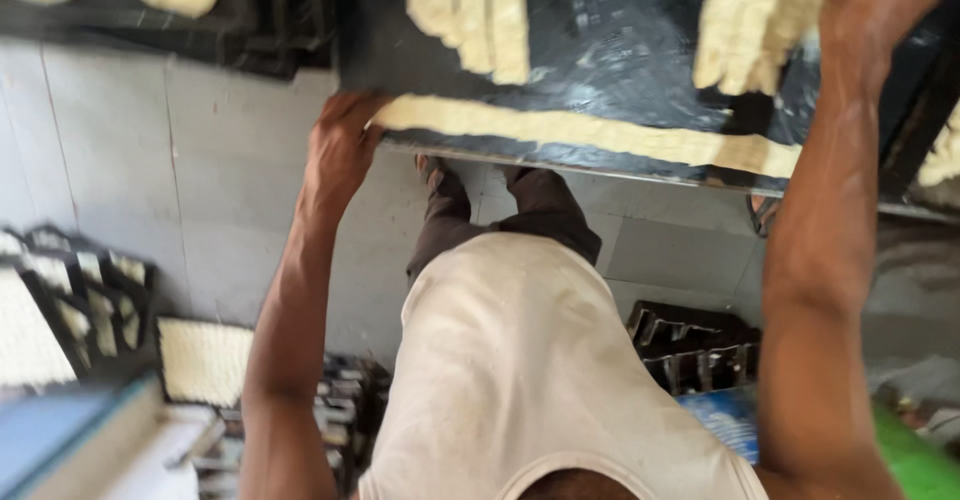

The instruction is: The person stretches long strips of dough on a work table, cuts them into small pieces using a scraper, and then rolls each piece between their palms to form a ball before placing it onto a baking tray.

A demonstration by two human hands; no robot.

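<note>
A long pale dough strip (585, 135) is laid crosswise along the near edge of the black tabletop (620, 50), its left end pinched by the left hand (340, 150), while the right hand (880, 5) is closed on a dough sheet (755, 20) at the far right.

The black table (620, 50) is largely taken up: a long pale dough strip (590, 132) lies along its near edge, with dough slabs (475, 15) and a heaped mass (745, 25) behind, leaving bare surface only between them. The grey tiled floor (190, 170) to the left gives open passage. Stacked dark trays (85, 310) crowd the lower left, and a dark crate (695, 345) stands close by the legs at right.
</note>
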